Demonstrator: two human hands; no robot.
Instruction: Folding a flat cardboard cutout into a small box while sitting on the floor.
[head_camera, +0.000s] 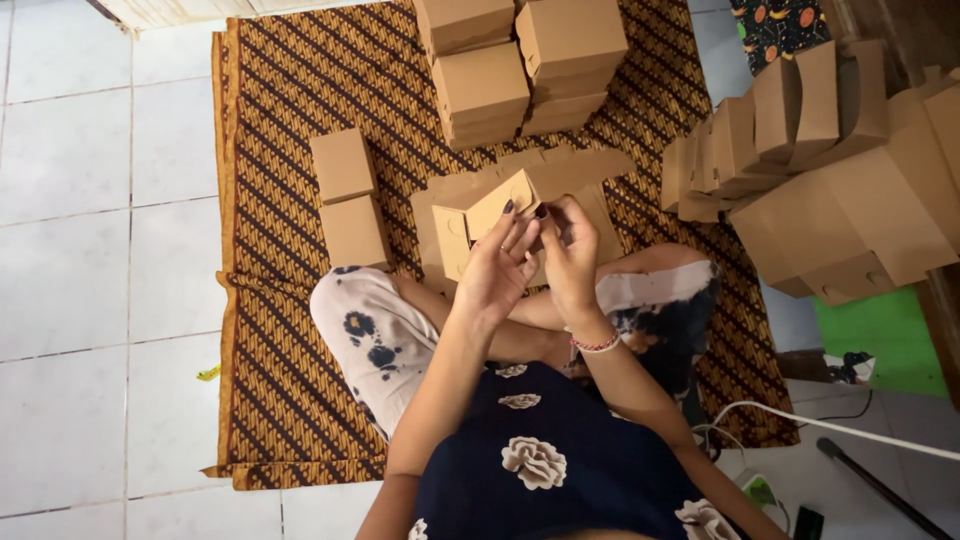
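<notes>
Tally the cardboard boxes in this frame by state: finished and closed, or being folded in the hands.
Closed boxes stacked at the top of the mat: 4
Closed boxes beside the left knee: 2
Box being folded in both hands: 1
Total: 7
The unfolded stack at right cannot be counted.

A white tiled floor (65, 250) carries a brown patterned mat (290, 330) spread across its middle, where a person sits cross-legged. On the mat lie two closed brown cardboard boxes (347, 198) near its left edge, stacked boxes (520, 65) at its far edge, and folded box blanks (800, 160) heaped along its right side. A white cable (850, 428) trails across the tiles at the near right corner.
</notes>
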